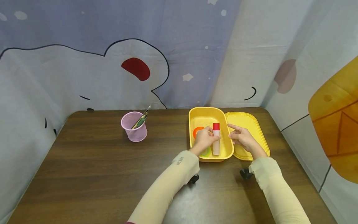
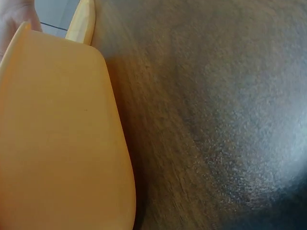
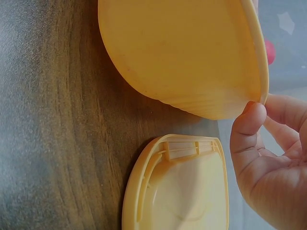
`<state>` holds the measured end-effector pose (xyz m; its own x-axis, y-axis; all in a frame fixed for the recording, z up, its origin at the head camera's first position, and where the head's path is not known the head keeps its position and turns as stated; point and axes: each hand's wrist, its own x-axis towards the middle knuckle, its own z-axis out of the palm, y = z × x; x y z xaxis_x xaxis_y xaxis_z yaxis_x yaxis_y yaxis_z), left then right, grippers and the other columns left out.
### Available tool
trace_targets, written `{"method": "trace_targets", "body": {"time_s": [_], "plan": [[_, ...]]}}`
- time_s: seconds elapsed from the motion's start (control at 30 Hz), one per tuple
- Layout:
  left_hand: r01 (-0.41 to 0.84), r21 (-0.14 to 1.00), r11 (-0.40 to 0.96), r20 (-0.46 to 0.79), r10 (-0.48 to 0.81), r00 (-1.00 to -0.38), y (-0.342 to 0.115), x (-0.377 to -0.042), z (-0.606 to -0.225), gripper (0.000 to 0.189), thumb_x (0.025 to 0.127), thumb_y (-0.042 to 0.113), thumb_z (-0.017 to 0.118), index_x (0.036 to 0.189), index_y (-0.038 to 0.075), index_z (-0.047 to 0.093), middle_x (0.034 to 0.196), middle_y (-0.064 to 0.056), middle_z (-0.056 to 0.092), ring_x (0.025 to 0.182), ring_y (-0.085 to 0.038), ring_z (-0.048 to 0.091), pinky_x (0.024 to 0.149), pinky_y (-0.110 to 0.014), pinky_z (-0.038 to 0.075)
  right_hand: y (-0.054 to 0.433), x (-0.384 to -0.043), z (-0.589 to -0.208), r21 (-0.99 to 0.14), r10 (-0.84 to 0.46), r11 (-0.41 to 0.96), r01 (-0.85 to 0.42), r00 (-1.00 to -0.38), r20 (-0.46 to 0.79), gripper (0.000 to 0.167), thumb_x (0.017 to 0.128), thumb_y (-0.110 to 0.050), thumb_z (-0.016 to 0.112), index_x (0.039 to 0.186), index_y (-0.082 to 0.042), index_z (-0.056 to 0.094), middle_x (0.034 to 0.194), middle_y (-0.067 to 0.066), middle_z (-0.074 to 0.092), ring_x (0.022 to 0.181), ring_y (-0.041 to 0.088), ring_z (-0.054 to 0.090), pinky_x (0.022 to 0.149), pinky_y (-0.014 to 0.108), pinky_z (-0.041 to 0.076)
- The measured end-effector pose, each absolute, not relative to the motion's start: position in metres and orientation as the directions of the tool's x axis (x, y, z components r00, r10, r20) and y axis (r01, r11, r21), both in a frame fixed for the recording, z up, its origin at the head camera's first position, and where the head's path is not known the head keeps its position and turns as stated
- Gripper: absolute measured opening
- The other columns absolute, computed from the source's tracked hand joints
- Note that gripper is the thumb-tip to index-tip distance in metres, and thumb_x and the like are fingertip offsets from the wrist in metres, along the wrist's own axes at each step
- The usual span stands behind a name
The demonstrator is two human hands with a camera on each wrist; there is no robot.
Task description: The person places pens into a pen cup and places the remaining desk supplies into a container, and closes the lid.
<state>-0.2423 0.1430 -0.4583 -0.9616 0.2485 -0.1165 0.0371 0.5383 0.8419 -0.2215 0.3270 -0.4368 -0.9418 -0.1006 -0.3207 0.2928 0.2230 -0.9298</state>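
Note:
A yellow plastic box (image 1: 201, 119) stands uncovered at the back right of the table. Over it, my left hand (image 1: 204, 139) pinches a pale glue stick (image 1: 216, 147) with a red cap, held roughly upright above the inside of the box. At the box's right rim is my right hand (image 1: 243, 137); in the right wrist view its thumb (image 3: 252, 117) lies on the outside of the rim and a finger goes over behind it. Inside the box lie an orange round thing (image 1: 197, 131) and a green one (image 1: 206, 152), both partly hidden by the left hand.
The box's yellow lid (image 1: 251, 124) lies flat beside it, under the right hand. A pink mesh pen cup (image 1: 135, 135) holding a few slim items (image 1: 141, 119) stands to the left on the wooden table (image 1: 98, 174). Printed cloth (image 1: 190, 46) hangs behind.

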Motion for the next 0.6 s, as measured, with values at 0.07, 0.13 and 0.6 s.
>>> {"method": "trace_targets", "body": {"time_s": [0.07,0.13,0.6], "plan": [[0.035,0.837,0.546,-0.122,0.248,-0.961,0.1443,-0.2435,-0.4602,0.034,0.072,0.035,0.071,0.092,0.012,0.055,0.072,0.002,0.057,0.059,-0.008,0.05,0.05,-0.017,0.04,0.327,-0.2213,-0.4367,-0.929,-0.098,0.223,0.295,-0.941,-0.323,0.062,0.085,0.002,0.05,0.14,-0.004,0.023,0.073,-0.005,0.052,0.056,0.005,0.046,0.052,0.017,0.044],[0.035,0.829,0.558,-0.128,0.25,-0.96,0.1455,-0.2447,-0.4617,0.036,0.072,0.035,0.07,0.095,0.012,0.055,0.073,0.002,0.057,0.061,-0.008,0.05,0.051,-0.017,0.04,0.3271,-0.2211,-0.4366,-0.928,-0.095,0.224,0.298,-0.941,-0.325,0.061,0.085,0.003,0.049,0.14,-0.004,0.023,0.073,-0.005,0.052,0.056,0.005,0.046,0.052,0.017,0.044],[0.03,0.797,0.604,-0.171,0.272,-0.947,0.1477,-0.2454,-0.4604,0.045,0.077,0.032,0.067,0.112,0.01,0.05,0.072,0.0,0.052,0.063,-0.012,0.049,0.053,-0.019,0.041,0.327,-0.2213,-0.4377,-0.932,-0.1,0.204,0.299,-0.941,-0.324,0.06,0.085,0.003,0.048,0.14,-0.005,0.023,0.076,-0.002,0.054,0.056,0.005,0.047,0.051,0.016,0.044]]}}
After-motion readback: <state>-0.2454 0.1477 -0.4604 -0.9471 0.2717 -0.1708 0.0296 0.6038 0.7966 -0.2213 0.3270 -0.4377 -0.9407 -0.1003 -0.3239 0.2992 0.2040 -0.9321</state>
